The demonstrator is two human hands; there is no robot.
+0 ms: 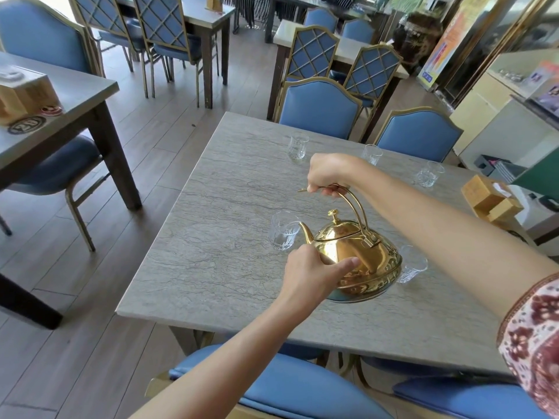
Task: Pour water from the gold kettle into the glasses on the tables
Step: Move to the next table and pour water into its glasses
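The gold kettle (360, 257) is tilted to the left above the grey stone table (217, 267), its spout over the rim of a clear glass (282, 231). My right hand (328, 173) grips the kettle's arched handle from above. My left hand (311, 272) presses against the kettle's body from the near side. Another glass (413, 264) stands just right of the kettle, partly hidden behind it. Three more glasses stand at the far side: one (298, 145), one (371, 154) and one (429, 173).
Blue padded chairs (320, 108) surround the table, two on the near side below my arms. A wooden box (490, 201) sits at the table's right edge. Another table (60, 95) with a wooden box stands to the left across a wood floor.
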